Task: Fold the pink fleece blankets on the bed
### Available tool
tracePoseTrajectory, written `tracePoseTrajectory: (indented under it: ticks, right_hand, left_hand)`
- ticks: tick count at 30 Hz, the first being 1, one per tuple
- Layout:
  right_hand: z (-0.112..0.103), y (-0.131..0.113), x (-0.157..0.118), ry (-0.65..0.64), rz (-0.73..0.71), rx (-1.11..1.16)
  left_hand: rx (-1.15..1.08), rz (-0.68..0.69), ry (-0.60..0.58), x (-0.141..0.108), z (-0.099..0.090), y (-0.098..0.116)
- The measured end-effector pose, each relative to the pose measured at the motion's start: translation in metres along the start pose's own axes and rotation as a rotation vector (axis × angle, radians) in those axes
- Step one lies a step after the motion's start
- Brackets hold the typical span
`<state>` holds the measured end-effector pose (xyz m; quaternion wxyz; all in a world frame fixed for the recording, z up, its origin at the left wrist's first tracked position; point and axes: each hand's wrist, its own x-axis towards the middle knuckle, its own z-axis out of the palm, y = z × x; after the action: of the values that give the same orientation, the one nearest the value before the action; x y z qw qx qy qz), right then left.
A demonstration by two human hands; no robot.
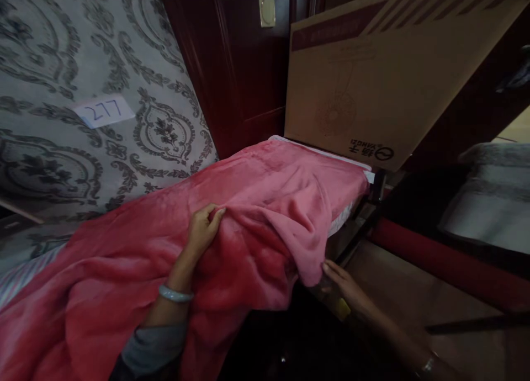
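Note:
A pink-red plush blanket [136, 248] covers most of a narrow bed. My left hand [203, 226] pinches a fold of it near the middle, thumb pressed against the fingers. To the right, by the bed's side, my right hand [337, 276] grips the blanket's hanging corner between thumb and fingers. Between the two hands the cloth is raised in folds, and its paler pink underside is turned up towards the far end. Striped bedding [28, 279] shows at the left edge.
A large cardboard box [343, 88] leans behind the bed's far end, before a dark red door [244, 66]. Patterned wallpaper [165, 127] with a paper marked 277 [105, 111] lines the left. At right are a red roll-like item [447, 262] and pale folded textiles [492, 193].

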<state>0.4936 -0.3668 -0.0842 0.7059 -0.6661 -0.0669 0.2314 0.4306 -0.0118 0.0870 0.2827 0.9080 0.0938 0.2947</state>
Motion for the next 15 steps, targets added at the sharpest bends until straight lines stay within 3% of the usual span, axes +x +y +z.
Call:
tracePoseTrajectory:
  ticks: [5, 9, 12, 15]
  right_hand:
    - [0.019, 0.01, -0.01, -0.196, 0.037, 0.095]
    - [0.018, 0.009, -0.017, -0.191, 0.033, 0.017]
    - [0.003, -0.023, -0.016, -0.028, -0.037, 0.03]
    - [-0.022, -0.081, -0.005, 0.147, -0.182, 0.056]
  left_hand:
    - [-0.003, -0.012, -0.005, -0.004, -0.002, -0.007]
    - [-0.02, -0.003, 0.009, -0.005, -0.001, -0.01]
    - [-0.019, 0.013, 0.026, -0.006, -0.002, -0.01]
    - [-0.017, 0.026, 0.06, -0.007, -0.006, -0.007]
